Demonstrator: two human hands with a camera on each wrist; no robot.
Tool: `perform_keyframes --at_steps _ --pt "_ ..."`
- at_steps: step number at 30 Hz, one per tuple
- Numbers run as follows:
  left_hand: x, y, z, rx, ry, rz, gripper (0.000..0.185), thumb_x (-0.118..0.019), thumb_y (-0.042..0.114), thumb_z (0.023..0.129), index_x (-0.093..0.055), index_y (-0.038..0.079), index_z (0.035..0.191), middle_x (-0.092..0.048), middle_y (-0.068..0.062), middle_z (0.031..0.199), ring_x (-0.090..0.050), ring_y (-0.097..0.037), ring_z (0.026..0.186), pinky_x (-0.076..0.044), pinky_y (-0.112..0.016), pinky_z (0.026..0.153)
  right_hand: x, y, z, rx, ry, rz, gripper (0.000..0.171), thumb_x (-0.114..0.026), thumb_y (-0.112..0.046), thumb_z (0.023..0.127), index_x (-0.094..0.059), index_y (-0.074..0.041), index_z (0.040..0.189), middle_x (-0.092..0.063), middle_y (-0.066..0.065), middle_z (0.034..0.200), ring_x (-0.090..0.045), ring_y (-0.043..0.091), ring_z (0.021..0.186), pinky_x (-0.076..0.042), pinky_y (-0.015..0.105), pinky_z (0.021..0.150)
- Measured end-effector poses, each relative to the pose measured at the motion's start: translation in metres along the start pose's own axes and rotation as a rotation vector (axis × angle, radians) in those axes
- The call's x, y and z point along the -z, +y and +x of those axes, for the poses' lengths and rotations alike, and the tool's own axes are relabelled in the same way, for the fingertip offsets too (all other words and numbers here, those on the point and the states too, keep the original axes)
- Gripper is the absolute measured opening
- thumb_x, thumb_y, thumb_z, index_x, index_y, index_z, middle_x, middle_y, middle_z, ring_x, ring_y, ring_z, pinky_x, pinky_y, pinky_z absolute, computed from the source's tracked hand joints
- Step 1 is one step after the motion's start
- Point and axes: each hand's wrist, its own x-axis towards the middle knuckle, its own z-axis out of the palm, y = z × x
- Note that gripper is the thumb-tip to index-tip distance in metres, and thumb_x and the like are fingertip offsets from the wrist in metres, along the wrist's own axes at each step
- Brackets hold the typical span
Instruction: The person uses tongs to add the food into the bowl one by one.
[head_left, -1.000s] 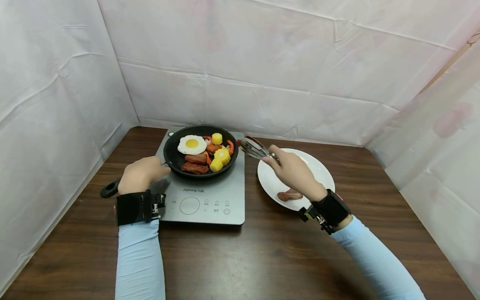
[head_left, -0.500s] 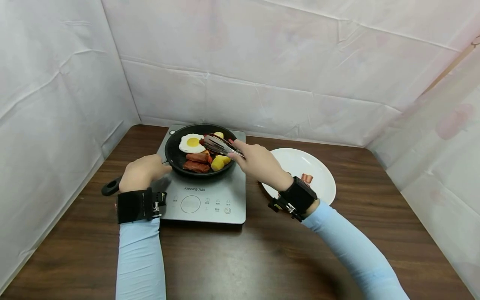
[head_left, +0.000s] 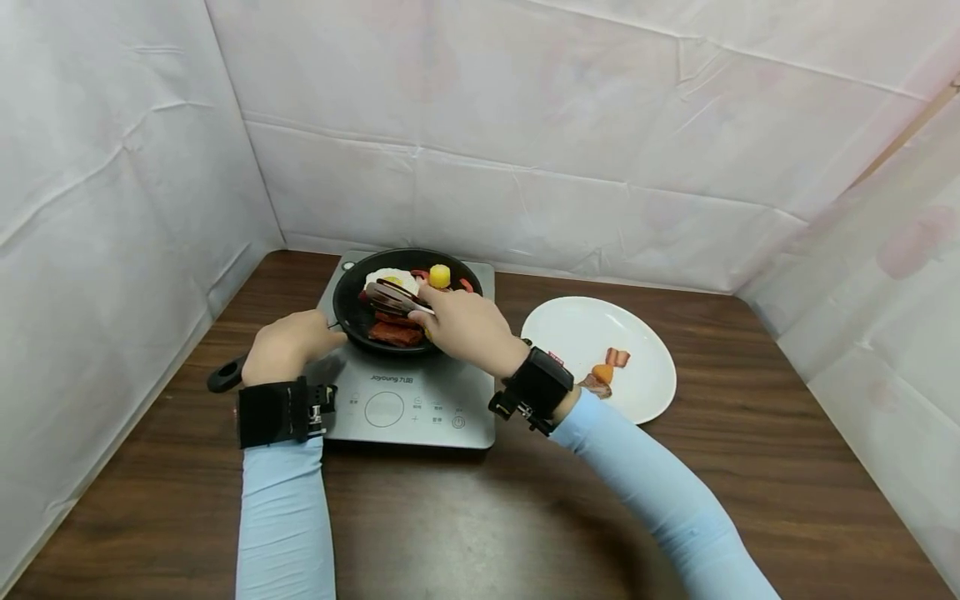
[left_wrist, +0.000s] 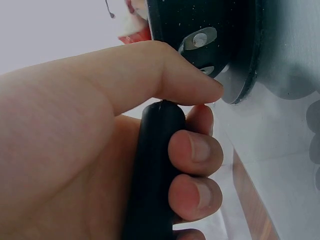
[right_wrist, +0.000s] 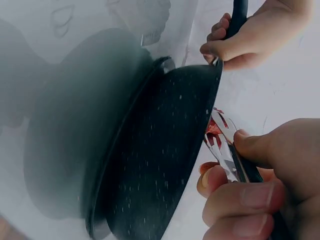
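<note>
Our left wrist view alone showed the left hand [left_wrist: 100, 145] wrapped round the black pan handle [left_wrist: 150, 170], thumb on top, three fingernails visible; from the head view we saw only its back. Our right hand [head_left: 465, 325] gripped the metal tongs [head_left: 397, 296] over the frying pan [head_left: 352, 312] on the induction cooker [head_left: 450, 400]. We counted one fried egg [head_left: 386, 276], one visible corn piece [head_left: 439, 276], and three morsels on the white plate [head_left: 645, 392] to the right.

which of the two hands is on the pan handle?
The left hand: its fingers curl round the black frying pan's handle. The right hand holds metal tongs over the food.
</note>
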Motion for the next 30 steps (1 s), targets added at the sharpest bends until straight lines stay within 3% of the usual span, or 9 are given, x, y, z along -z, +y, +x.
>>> perform_keyframes --at_steps 6,12,17,22,27,30 --pt "0.000 0.001 0.000 0.003 0.003 0.000 0.044 -0.047 0.035 0.104 -0.066 -0.004 0.101 -0.059 -0.012 0.084 -0.053 -0.026 0.075 -0.046 -0.041 0.069 -0.005 -0.008 0.000 0.003 0.002 0.000 0.030 -0.051 -0.046 0.105 -0.060 -0.018 0.111 -0.050 -0.001 0.068 -0.057 0.017 0.062 -0.033 0.029 0.048" --pt "0.000 0.000 -0.001 0.009 0.007 0.003 0.046 -0.047 0.036 0.104 -0.064 -0.006 0.109 -0.062 -0.017 0.093 -0.054 -0.027 0.078 -0.047 -0.043 0.072 -0.008 -0.014 0.002 -0.005 0.019 -0.021 0.029 -0.051 -0.045 0.105 -0.059 -0.018 0.106 -0.054 -0.001 0.070 -0.059 0.016 0.065 -0.037 0.030 0.049" --pt "0.000 -0.001 -0.002 0.010 0.006 -0.010 0.041 -0.048 0.034 0.104 -0.064 -0.004 0.100 -0.056 -0.012 0.083 -0.052 -0.025 0.075 -0.044 -0.039 0.068 -0.011 -0.020 0.006 -0.002 0.012 -0.050 0.029 -0.048 -0.047 0.106 -0.058 -0.020 0.106 -0.058 -0.002 0.073 -0.060 0.017 0.067 -0.042 0.033 0.052" --pt "0.000 0.000 -0.002 0.005 0.005 -0.002 0.041 -0.048 0.033 0.104 -0.063 -0.005 0.102 -0.057 -0.013 0.085 -0.052 -0.026 0.076 -0.044 -0.039 0.068 -0.011 -0.023 0.006 -0.054 -0.043 -0.030 0.039 -0.046 -0.051 0.105 -0.059 -0.020 0.125 -0.063 -0.001 0.076 -0.063 0.016 0.071 -0.047 0.034 0.055" --pt "0.000 0.001 -0.002 -0.001 0.007 0.009 0.042 -0.048 0.033 0.103 -0.064 -0.006 0.106 -0.059 -0.015 0.089 -0.053 -0.027 0.077 -0.046 -0.041 0.069 -0.008 -0.018 0.002 -0.105 -0.095 0.040 0.055 -0.044 -0.054 0.105 -0.050 -0.018 0.146 -0.066 0.002 0.078 -0.066 0.017 0.074 -0.048 0.034 0.057" --pt "0.001 0.000 -0.003 0.002 0.005 0.005 0.040 -0.049 0.034 0.103 -0.063 -0.003 0.100 -0.055 -0.012 0.084 -0.051 -0.026 0.077 -0.044 -0.040 0.070 -0.005 -0.013 -0.001 -0.129 -0.106 0.080 0.060 -0.044 -0.055 0.104 -0.046 -0.017 0.150 -0.071 0.003 0.092 -0.069 0.018 0.081 -0.051 0.036 0.061"
